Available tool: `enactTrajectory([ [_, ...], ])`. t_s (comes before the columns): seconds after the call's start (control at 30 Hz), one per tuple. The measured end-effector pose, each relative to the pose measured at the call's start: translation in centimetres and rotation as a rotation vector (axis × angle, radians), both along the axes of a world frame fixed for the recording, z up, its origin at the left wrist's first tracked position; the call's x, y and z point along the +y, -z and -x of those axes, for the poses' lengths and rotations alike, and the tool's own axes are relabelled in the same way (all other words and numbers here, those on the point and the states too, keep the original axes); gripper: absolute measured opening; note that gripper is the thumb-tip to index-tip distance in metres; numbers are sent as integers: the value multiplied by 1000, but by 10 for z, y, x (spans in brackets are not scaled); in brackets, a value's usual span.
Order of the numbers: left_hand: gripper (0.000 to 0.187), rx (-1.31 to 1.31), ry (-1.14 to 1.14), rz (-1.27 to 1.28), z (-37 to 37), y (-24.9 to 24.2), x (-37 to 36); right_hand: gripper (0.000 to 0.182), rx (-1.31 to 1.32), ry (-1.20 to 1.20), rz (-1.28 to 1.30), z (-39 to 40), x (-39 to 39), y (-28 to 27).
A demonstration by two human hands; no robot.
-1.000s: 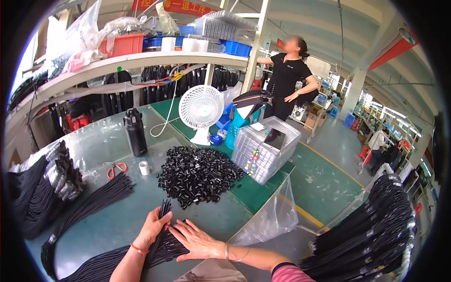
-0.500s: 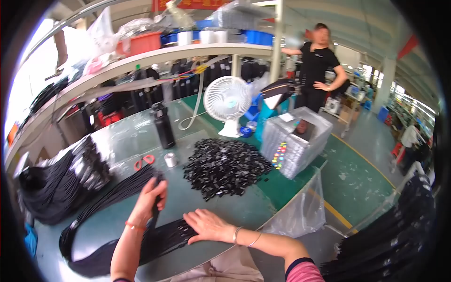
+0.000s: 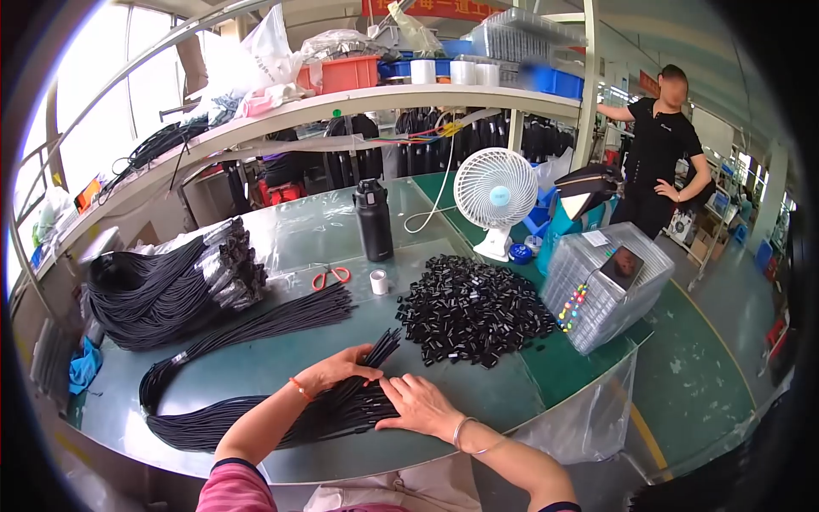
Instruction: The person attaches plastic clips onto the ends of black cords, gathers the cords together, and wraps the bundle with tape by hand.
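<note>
A long bundle of thin black cords (image 3: 222, 424) lies curved along the near side of the table. My left hand (image 3: 345, 367) is closed around a bunch of these cords, whose ends (image 3: 388, 341) stick up past the fingers. Beside it, my right hand (image 3: 420, 405) rests at the loose cord ends with thumb and fingers apart, touching them. The far part of the bundle (image 3: 273, 320) doubles back toward red-handled scissors (image 3: 330, 277). A heap of small black pieces (image 3: 473, 307) lies just beyond my right hand.
A thicker coil of black cords (image 3: 162, 294) sits at left. Behind are a white roll (image 3: 379, 282), a black bottle (image 3: 373, 222) and a white fan (image 3: 495, 200). Clear plastic trays (image 3: 589, 290) with a phone on top stand at right. A person (image 3: 661, 154) stands beyond the table.
My view has swung left, so things appear farther right. My left hand has come down beside the right hand, with cords in it. The right hand's fingers have drawn to the cord ends.
</note>
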State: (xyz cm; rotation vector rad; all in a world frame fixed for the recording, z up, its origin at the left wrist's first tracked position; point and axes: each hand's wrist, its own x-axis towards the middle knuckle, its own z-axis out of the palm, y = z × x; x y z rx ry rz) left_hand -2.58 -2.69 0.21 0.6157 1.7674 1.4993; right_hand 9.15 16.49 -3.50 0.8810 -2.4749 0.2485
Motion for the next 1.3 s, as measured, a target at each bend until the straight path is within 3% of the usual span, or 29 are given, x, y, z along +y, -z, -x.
enactTrajectory([
  [0.13, 39, -37, 38, 99, 5, 8, -11, 87, -25, 7, 8, -1, 2, -2],
  [0.4, 38, -267, 46, -30, 7, -24, -24, 85, -81, -25, 55, -6, 7, -7],
  [0.5, 42, -301, 287, 100, 19, -16, -25, 85, -97, -27, 58, -6, 7, -5],
  [0.63, 42, -323, 337, 21, 16, -23, -29, 84, -101, -24, 52, -3, 8, -5],
  [0.93, 31, -266, 282, 193, 24, -18, -25, 82, -142, -29, 71, -5, 7, -6],
  [1.03, 28, -425, 113, 232, 22, -20, -17, 81, -149, -19, 70, -6, 7, -2],
  [1.3, 27, -438, 42, 183, 34, -9, -5, 82, -166, -12, 67, -10, 9, -4],
])
